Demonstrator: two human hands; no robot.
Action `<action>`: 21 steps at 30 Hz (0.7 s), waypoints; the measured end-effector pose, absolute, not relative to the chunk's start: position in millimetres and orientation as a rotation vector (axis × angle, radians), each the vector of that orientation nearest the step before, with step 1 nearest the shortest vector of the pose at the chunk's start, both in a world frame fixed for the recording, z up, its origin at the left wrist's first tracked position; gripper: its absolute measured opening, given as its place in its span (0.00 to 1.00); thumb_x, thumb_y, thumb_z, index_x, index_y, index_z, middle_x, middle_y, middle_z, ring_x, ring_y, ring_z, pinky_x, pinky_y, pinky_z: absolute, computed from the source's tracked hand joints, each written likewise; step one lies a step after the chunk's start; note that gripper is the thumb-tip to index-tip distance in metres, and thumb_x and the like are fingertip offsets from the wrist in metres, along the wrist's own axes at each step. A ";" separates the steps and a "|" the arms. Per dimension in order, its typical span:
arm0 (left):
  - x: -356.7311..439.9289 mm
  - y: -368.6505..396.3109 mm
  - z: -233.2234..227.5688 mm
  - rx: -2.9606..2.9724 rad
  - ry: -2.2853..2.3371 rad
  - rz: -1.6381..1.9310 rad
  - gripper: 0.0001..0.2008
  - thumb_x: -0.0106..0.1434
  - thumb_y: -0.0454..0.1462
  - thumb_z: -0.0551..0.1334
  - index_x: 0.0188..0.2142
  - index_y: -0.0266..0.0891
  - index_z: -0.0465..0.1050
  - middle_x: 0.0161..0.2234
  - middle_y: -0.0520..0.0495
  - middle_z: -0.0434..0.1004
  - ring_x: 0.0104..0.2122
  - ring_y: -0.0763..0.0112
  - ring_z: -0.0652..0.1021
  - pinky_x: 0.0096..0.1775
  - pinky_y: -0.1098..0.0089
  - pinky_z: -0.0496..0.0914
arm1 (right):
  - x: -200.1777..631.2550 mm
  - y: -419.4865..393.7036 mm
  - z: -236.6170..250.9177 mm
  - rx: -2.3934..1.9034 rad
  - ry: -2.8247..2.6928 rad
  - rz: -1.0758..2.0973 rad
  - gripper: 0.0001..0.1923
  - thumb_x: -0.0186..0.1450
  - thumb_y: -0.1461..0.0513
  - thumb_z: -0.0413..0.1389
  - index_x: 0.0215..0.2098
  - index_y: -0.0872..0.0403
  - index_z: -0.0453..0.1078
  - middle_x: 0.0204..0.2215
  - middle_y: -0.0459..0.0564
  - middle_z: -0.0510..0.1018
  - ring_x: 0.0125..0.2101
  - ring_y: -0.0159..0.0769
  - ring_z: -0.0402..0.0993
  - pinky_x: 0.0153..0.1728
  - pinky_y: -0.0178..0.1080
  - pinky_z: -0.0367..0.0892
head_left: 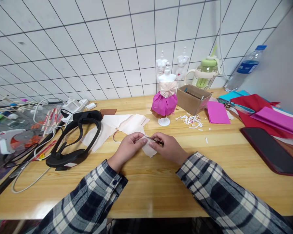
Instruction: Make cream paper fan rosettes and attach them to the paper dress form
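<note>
Close to the middle of the table, my left hand (134,143) pinches a small piece of pale crepe paper (149,150) between thumb and fingers. My right hand (168,146) is closed around a slim dark metal tool (158,142), whose tip lies across the top of the paper; its exact kind is partly hidden by my fingers. Beyond my hands stands a small white dress form (167,78) in a magenta paper skirt (164,103) with a pale pleated fan on its chest. Larger pale paper sheets (117,122) lie to the left of it.
A black headset frame (73,159) and white cables are at left, near a glue gun (7,139). Behind, a cardboard box (192,100) stands by paper scraps (191,120). At right are a phone (271,151), coloured paper (256,107), a jug (205,73) and a bottle (245,70).
</note>
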State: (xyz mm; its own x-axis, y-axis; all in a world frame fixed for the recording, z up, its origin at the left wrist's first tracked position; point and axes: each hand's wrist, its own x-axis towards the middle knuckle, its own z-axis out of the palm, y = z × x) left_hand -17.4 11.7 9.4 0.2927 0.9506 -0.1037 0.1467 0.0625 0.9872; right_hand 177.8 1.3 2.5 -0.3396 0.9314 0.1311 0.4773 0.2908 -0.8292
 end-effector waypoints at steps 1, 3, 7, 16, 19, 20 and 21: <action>-17.7 12.3 8.4 1.361 1.116 0.862 0.16 0.57 0.47 0.69 0.35 0.37 0.75 0.31 0.49 0.78 0.30 0.71 0.75 0.35 0.72 0.68 | 178.0 0.6 2.9 -1.259 -1.954 0.913 0.13 0.70 0.52 0.49 0.39 0.52 0.69 0.31 0.44 0.77 0.32 0.32 0.70 0.33 0.34 0.60; -18.7 14.1 5.6 1.327 1.095 0.877 0.16 0.57 0.47 0.68 0.36 0.37 0.74 0.31 0.49 0.78 0.30 0.71 0.75 0.35 0.71 0.69 | 178.0 -0.7 3.5 -1.273 -1.976 0.863 0.17 0.73 0.52 0.42 0.38 0.52 0.67 0.31 0.45 0.76 0.32 0.33 0.71 0.33 0.34 0.59; -21.3 18.1 1.1 1.246 1.036 0.892 0.15 0.59 0.45 0.67 0.39 0.37 0.73 0.34 0.48 0.79 0.31 0.71 0.76 0.37 0.71 0.70 | 177.7 -1.8 4.7 -1.320 -1.998 0.805 0.20 0.75 0.52 0.35 0.38 0.51 0.64 0.29 0.44 0.75 0.31 0.33 0.71 0.33 0.34 0.59; -15.5 12.1 0.5 1.802 1.190 0.671 0.10 0.60 0.43 0.64 0.36 0.39 0.77 0.34 0.47 0.80 0.33 0.65 0.77 0.37 0.68 0.70 | 201.2 13.5 4.1 -1.823 -2.305 0.163 0.19 0.73 0.53 0.43 0.40 0.54 0.71 0.36 0.56 0.79 0.38 0.45 0.74 0.38 0.43 0.57; -19.9 15.6 4.8 2.126 1.295 0.702 0.13 0.60 0.42 0.64 0.44 0.41 0.77 0.41 0.46 0.81 0.39 0.62 0.78 0.43 0.65 0.70 | 206.2 16.1 0.1 -1.887 -2.273 0.079 0.11 0.70 0.57 0.52 0.43 0.54 0.71 0.40 0.57 0.77 0.41 0.47 0.73 0.41 0.46 0.58; -25.9 18.3 8.3 2.194 1.369 0.723 0.16 0.60 0.43 0.63 0.47 0.41 0.76 0.44 0.44 0.80 0.41 0.61 0.78 0.44 0.65 0.70 | 206.2 16.1 -0.2 -1.880 -2.256 0.050 0.10 0.68 0.58 0.54 0.43 0.54 0.71 0.41 0.57 0.77 0.42 0.48 0.72 0.42 0.47 0.58; -34.6 21.7 12.6 2.251 1.489 0.719 0.17 0.61 0.44 0.61 0.47 0.41 0.76 0.45 0.44 0.80 0.43 0.60 0.77 0.45 0.64 0.70 | 205.5 15.7 0.0 -1.845 -2.242 0.025 0.09 0.68 0.59 0.54 0.44 0.54 0.72 0.42 0.57 0.76 0.44 0.49 0.70 0.43 0.47 0.58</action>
